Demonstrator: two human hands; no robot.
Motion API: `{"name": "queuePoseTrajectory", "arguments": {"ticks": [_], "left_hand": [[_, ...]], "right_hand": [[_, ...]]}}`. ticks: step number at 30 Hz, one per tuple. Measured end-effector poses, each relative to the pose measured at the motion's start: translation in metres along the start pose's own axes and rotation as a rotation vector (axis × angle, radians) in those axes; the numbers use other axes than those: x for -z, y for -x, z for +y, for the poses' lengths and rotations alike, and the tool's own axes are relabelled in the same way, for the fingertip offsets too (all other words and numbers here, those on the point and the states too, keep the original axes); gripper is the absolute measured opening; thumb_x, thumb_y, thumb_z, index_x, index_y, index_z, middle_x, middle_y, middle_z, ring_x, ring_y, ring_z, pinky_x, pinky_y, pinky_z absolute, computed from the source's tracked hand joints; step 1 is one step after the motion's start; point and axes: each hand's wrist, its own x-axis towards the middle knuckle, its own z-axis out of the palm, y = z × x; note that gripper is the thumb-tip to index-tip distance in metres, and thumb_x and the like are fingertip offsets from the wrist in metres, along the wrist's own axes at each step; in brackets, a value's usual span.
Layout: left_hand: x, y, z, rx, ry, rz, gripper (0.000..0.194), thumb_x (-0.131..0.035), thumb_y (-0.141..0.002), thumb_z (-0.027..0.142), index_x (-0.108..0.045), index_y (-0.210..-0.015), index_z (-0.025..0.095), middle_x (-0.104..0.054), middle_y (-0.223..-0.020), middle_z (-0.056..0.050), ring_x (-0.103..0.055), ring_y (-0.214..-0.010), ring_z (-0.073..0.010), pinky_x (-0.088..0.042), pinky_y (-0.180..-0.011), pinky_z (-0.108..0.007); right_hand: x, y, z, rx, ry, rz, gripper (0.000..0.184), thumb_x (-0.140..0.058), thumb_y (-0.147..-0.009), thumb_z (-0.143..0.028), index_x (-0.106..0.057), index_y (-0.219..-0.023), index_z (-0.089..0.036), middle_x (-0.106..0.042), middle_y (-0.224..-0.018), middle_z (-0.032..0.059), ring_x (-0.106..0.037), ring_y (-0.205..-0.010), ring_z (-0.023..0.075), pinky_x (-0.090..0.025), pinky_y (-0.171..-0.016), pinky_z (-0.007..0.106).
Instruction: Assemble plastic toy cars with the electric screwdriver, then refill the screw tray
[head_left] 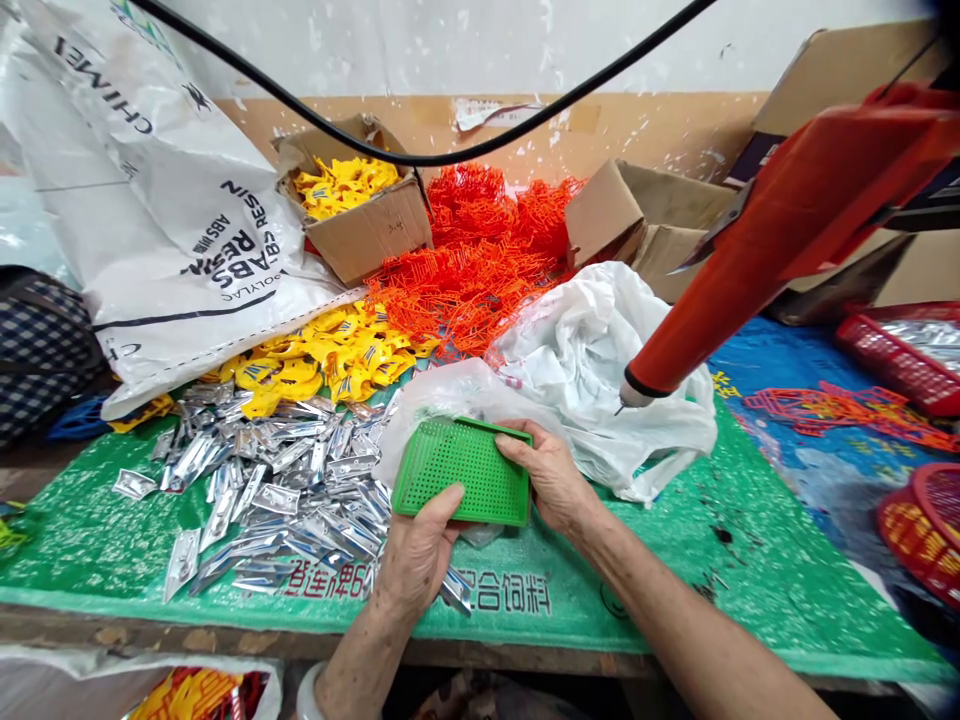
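Both my hands hold a shallow green perforated plastic tray (472,470) over the table. My left hand (420,550) grips its lower left edge, thumb on top. On the right side, my right hand (551,475) pinches the upper right corner between thumb and fingers. Behind the tray lies a crumpled translucent plastic bag (600,350). Left of my hands spreads a heap of shiny metal plates (300,490), with yellow plastic parts (337,350) piled behind it. A red electric screwdriver (720,260) hangs at the right, its bit pointing down to the left.
A tangle of orange plastic pieces (487,250) lies at the back, between a carton of yellow parts (367,220) and another open carton (645,215). A white resin sack (172,210) leans at left. Red baskets (926,530) stand at right. A black cable (420,158) droops overhead.
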Motion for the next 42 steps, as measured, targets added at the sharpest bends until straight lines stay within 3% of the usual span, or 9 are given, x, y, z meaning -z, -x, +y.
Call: {"name": "queuePoseTrajectory", "arguments": {"ticks": [23,42], "left_hand": [[-0.002,0.002,-0.001,0.012,-0.045,-0.008,0.070,-0.079,-0.071,0.025,-0.055,-0.136,0.029,-0.072,-0.119,-0.006,-0.066,-0.111,-0.0302,-0.055,-0.095,-0.046],[-0.002,0.001,-0.001,0.013,-0.005,0.000,0.072,-0.079,-0.073,0.022,-0.051,-0.139,0.033,-0.070,-0.125,-0.005,-0.065,-0.113,-0.0290,-0.055,-0.096,-0.045]], "right_hand": [[-0.001,0.003,-0.010,-0.090,-0.110,0.014,0.039,-0.087,-0.042,-0.026,-0.070,-0.076,-0.018,-0.068,-0.063,-0.0024,-0.057,-0.060,0.0148,-0.042,-0.063,0.030],[0.000,0.002,-0.007,-0.071,-0.098,0.016,0.039,-0.089,-0.045,-0.030,-0.071,-0.078,-0.019,-0.070,-0.065,-0.0021,-0.058,-0.060,0.0149,-0.043,-0.063,0.030]]}}
